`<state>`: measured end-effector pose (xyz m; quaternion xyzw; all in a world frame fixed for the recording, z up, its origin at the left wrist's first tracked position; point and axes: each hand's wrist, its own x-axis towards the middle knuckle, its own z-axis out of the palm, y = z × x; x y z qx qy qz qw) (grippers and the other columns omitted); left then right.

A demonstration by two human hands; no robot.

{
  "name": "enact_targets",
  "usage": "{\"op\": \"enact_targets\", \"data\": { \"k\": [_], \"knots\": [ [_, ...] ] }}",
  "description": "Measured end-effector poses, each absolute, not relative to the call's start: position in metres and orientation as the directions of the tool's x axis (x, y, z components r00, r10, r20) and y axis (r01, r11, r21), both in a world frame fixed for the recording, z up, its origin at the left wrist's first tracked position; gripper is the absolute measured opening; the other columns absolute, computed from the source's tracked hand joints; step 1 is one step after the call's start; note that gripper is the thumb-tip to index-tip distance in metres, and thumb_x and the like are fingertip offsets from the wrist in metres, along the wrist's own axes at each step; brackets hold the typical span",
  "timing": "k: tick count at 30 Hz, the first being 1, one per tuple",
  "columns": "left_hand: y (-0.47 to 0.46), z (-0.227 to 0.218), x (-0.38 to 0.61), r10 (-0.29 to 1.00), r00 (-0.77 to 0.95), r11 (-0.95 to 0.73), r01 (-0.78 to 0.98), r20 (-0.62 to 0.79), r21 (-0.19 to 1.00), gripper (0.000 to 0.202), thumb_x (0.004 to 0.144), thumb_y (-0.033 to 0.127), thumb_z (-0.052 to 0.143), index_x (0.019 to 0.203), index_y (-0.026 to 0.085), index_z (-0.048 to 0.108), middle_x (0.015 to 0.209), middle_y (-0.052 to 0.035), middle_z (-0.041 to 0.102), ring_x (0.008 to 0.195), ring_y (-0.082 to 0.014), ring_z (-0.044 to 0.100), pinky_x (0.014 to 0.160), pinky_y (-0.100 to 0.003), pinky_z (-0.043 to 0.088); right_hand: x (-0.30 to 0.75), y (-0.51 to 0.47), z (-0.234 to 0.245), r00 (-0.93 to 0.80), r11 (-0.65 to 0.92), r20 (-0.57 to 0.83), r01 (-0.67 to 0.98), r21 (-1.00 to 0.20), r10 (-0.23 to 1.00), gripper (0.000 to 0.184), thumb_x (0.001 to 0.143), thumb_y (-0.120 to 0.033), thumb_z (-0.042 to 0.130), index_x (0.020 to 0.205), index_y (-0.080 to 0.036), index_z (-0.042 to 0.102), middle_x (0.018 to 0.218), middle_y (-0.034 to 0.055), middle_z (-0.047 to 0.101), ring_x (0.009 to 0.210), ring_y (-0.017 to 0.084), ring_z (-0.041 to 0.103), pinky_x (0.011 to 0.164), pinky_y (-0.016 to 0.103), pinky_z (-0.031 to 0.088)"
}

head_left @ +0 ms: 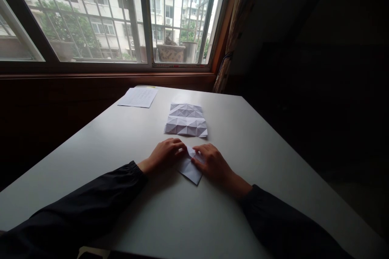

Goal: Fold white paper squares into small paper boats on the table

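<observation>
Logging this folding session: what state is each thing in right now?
small paper: partly folded, flat on the table, under both hands' fingertips.
creased sheet: opened out, covered in fold lines, untouched.
printed sheet: flat, unfolded.
left hand: fingers bent, tips on the small paper.
right hand: fingers bent, tips on the small paper.
curtain: gathered aside.

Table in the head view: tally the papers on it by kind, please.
Printed sheet: 1
Creased open sheet: 1 (possibly two abutting, cannot tell)
Small folded paper, under left hand and right hand: 1
Total: 3
</observation>
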<state>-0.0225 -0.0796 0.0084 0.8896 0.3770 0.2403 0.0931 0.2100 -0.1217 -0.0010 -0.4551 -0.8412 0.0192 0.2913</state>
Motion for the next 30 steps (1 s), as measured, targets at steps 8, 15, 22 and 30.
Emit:
{"op": "enact_targets", "data": {
  "k": [8,15,22,30],
  "knots": [
    [-0.0794,0.0079,-0.0237,0.706,0.618,-0.708,0.63,0.346,0.319,0.027,0.102,0.037,0.053,0.113,0.03,0.076,0.111,-0.0045,0.071,0.099,-0.0201,0.065,0.082,-0.03,0.05,0.2103,-0.1208,0.0014,-0.343,0.556,0.513,0.756,-0.346,0.787,0.018,0.098,-0.02,0.055,0.108,-0.019,0.07,0.102,0.0091,0.076,0.093,0.025,0.069,0.088,0.039,0.055],
    [-0.0759,0.0066,-0.0273,0.677,0.672,-0.735,0.598,0.3,0.319,0.029,0.102,0.036,0.054,0.123,0.041,0.073,0.115,-0.0041,0.064,0.096,-0.0172,0.063,0.08,-0.027,0.05,0.21,-0.1208,-0.0013,-0.337,0.56,0.527,0.752,-0.347,0.78,0.017,0.098,-0.021,0.058,0.109,-0.02,0.07,0.104,0.009,0.076,0.094,0.025,0.07,0.089,0.04,0.056],
    [-0.0764,0.0086,-0.026,0.621,0.734,-0.783,0.572,0.274,0.244,0.038,0.101,0.025,0.054,0.13,0.044,0.068,0.12,-0.005,0.06,0.102,-0.0185,0.059,0.08,-0.025,0.049,0.2116,-0.1201,-0.0039,-0.33,0.556,0.53,0.755,-0.349,0.781,0.017,0.097,-0.018,0.058,0.11,-0.02,0.07,0.105,0.0091,0.076,0.096,0.026,0.07,0.089,0.04,0.055],
    [-0.0797,0.0064,-0.0231,0.736,0.58,-0.677,0.623,0.35,0.392,0.017,0.097,0.029,0.059,0.108,0.024,0.071,0.1,-0.0048,0.069,0.089,-0.0191,0.065,0.078,-0.028,0.049,0.2118,-0.1253,0.0036,-0.433,0.613,0.479,0.719,-0.327,0.764,0.025,0.095,-0.02,0.062,0.119,-0.021,0.069,0.113,0.0092,0.074,0.104,0.026,0.066,0.096,0.043,0.052]
  ]
}}
